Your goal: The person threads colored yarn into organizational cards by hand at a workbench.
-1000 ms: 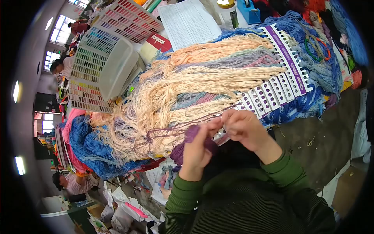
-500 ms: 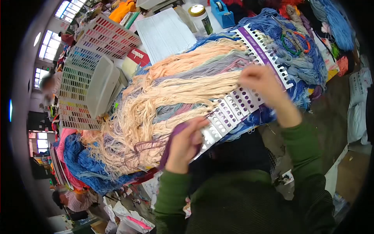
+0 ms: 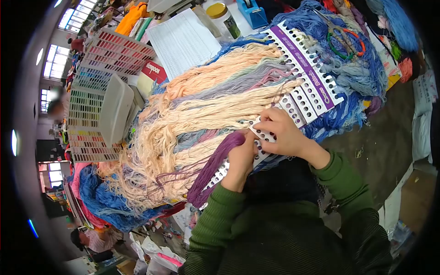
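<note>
My left hand (image 3: 242, 156) is closed around a thick bundle of purple embroidery floss (image 3: 214, 165), whose strands trail down to the left. Close beside it, my right hand (image 3: 286, 133) has its thumb and fingers bent together at a white punched thread card (image 3: 305, 101); what lies in the pinch is hidden. A larger card with a purple printed band (image 3: 305, 64) lies further up, its edge holes strung with threads. Skeins of cream floss (image 3: 220, 107) and peach floss (image 3: 220, 68) stretch left from the cards.
Blue yarn (image 3: 362, 75) heaps at the right, with scissors (image 3: 341, 32) with red and green handles on it. A colour chart (image 3: 89, 98) and a clear plastic bin (image 3: 117, 110) stand left. Behind are a printed sheet (image 3: 183, 43), a gold-lidded jar (image 3: 223, 20) and a blue tape dispenser (image 3: 252, 13).
My right hand has come down and left from the upper card to beside my left hand. My left hand has moved up and right with the purple floss. The view has shifted slightly.
</note>
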Action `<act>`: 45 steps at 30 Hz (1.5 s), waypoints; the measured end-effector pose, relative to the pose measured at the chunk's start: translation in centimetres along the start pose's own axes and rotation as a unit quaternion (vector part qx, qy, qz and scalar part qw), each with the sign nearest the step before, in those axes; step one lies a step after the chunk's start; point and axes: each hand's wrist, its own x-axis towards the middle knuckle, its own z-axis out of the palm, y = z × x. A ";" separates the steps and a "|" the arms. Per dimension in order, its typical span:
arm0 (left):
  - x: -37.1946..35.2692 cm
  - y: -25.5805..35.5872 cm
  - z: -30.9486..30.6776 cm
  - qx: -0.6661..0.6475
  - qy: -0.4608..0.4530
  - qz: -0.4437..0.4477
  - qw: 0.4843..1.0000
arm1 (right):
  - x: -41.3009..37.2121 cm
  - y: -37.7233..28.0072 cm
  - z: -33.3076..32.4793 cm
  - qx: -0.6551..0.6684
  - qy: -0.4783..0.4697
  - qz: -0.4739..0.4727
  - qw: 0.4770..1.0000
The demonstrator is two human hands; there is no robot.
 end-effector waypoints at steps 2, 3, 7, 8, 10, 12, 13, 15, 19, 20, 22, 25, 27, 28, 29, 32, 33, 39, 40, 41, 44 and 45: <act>-1.0 1.1 -0.8 -0.094 -0.023 0.036 0.995 | -0.2 0.1 0.5 0.004 0.055 -0.001 0.998; -1.5 2.2 -1.2 -0.228 -0.007 -0.027 0.973 | -0.3 0.2 0.4 0.003 0.037 0.009 0.999; -1.9 3.9 -2.3 -0.329 -0.237 -0.121 0.906 | 0.0 0.1 -0.3 0.081 -0.004 0.059 0.995; -1.3 3.7 -1.6 -0.219 -0.253 -0.109 0.936 | 0.0 0.0 -0.7 0.154 -0.002 0.108 0.982; -0.8 2.5 0.0 -0.012 -0.190 -0.081 0.978 | -0.4 0.7 -0.7 0.263 0.025 0.165 0.950; -1.7 3.0 -0.6 0.086 -0.085 -0.013 0.992 | -0.2 0.4 -0.9 0.199 0.020 0.145 0.969; -2.5 3.7 -1.2 0.138 -0.035 0.019 0.990 | -0.2 0.3 -0.9 0.166 0.021 0.139 0.976; -5.2 8.0 -6.7 0.045 -0.026 -0.051 0.997 | -0.3 0.7 -0.3 0.177 0.047 0.111 0.977; -9.3 10.3 -28.7 -0.303 0.276 0.195 0.891 | 0.0 0.4 -0.8 0.139 0.005 0.118 0.983; -11.3 10.7 -28.5 -0.342 0.265 0.205 0.878 | 0.1 0.4 -0.7 0.134 -0.002 0.118 0.984; -13.3 10.3 -25.0 -0.171 0.212 0.205 0.940 | 0.2 0.3 -0.2 0.095 0.035 0.075 0.992; -12.6 8.0 -14.1 -0.093 0.085 0.128 0.984 | 0.6 -1.2 1.0 0.061 0.088 0.033 0.994; -11.3 6.5 -7.8 -0.063 0.071 0.078 0.992 | 0.4 -3.1 1.4 0.095 0.096 0.051 0.990; -10.4 5.8 -6.6 -0.097 -0.001 0.065 0.993 | 0.1 -4.3 1.8 0.141 0.078 0.101 0.982; -9.7 5.3 -5.7 -0.129 -0.074 0.050 0.988 | -0.1 -5.5 2.0 0.191 0.048 0.135 0.971; -8.9 4.6 -3.4 -0.112 -0.155 0.023 0.981 | -0.3 -7.8 2.5 0.359 -0.033 0.244 0.900; -8.6 4.0 -3.4 -0.116 -0.149 0.031 0.982 | -0.3 -8.2 2.7 0.428 -0.057 0.284 0.856; -9.0 5.0 -3.5 -0.223 -0.170 0.000 0.960 | 0.1 -8.0 2.3 0.623 -0.045 0.326 0.710; -9.0 4.9 -3.3 -0.219 -0.156 0.002 0.963 | -0.1 -7.3 2.3 0.643 -0.047 0.318 0.696; -9.0 4.9 -3.2 -0.214 -0.144 0.004 0.966 | 0.1 -6.8 2.1 0.662 -0.049 0.309 0.682; -8.6 4.0 -5.1 -0.153 -0.138 0.044 0.978 | 1.1 -6.4 -1.1 0.787 0.007 0.295 0.542; -7.8 3.3 -7.8 -0.270 -0.217 0.049 0.937 | 1.5 -6.3 -2.9 0.836 0.040 0.279 0.471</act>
